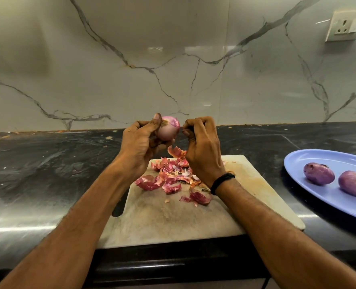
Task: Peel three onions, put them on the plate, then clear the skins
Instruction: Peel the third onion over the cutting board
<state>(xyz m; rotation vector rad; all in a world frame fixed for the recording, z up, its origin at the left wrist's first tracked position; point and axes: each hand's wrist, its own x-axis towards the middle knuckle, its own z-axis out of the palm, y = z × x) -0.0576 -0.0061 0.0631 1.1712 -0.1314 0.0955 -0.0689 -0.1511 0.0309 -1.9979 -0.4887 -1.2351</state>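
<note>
Curling round the third onion (168,130), the fingers of the left hand (139,142) cup it from below and behind, and the thumb presses on its top by the root end. It is held in the air above the far edge of the cutting board (173,222). The right hand (202,147) has its fingers bent and bunched, tips meeting at the onion's right side; whether they pinch a strip of skin there, I cannot tell. A loose curl of skin (176,152) shows just beneath, against the right palm's edge. A black wristband (222,181) circles the right wrist. Under the hands, torn red skins (171,180) lie heaped on the board's far half. Well to the right, on the dark counter (47,163), a blue plate (323,159) carries two peeled onions (318,173), side by side and apart. A wall socket (343,26) sits high on the marble backsplash.
</note>
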